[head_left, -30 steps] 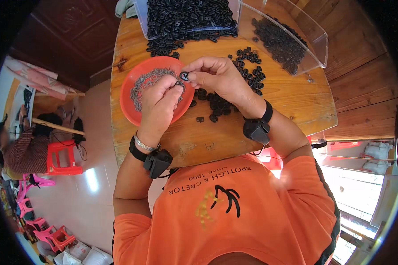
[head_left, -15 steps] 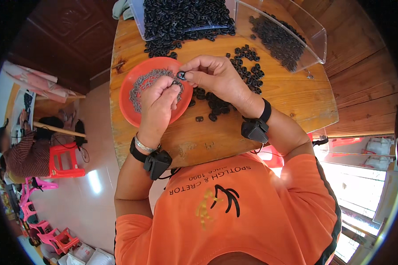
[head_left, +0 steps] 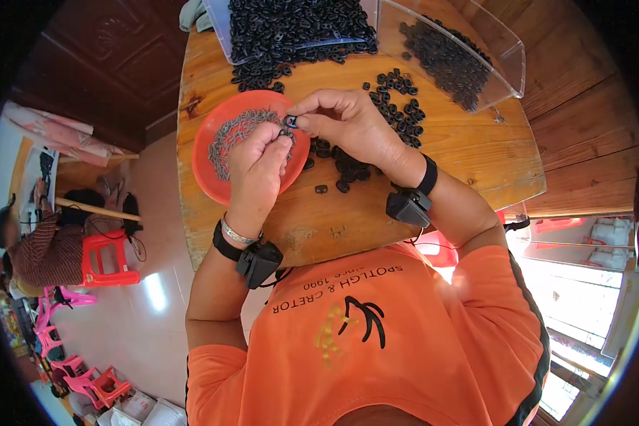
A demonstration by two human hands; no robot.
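Observation:
My right hand (head_left: pixel 348 126) pinches a small black two-holed plastic piece (head_left: pixel 291 121) between thumb and forefinger, over the right side of a red bowl (head_left: pixel 201 170). Close against it, my left hand (head_left: pixel 257 162) has its thumb and forefinger pressed together on something small and dark, too tiny to name. Inside the bowl lies a heap of small grey metal-looking pieces (head_left: pixel 224 145). Loose black pieces (head_left: pixel 351 170) of the same two-holed kind are strewn on the wooden table (head_left: pixel 468 156) below and beside my right hand.
A clear bin (head_left: pixel 221 28) full of black pieces stands at the table's far side, spilling some in front. To its right is a clear tray (head_left: pixel 517 74) holding more. On the left, a person (head_left: pixel 46 252) sits on a red stool (head_left: pixel 110 259); pink stools (head_left: pixel 46 316) stand nearby.
Both hands keep nearly the same pinched pose over the bowl. Only a very slight shift of the left hand and of the whole view shows.

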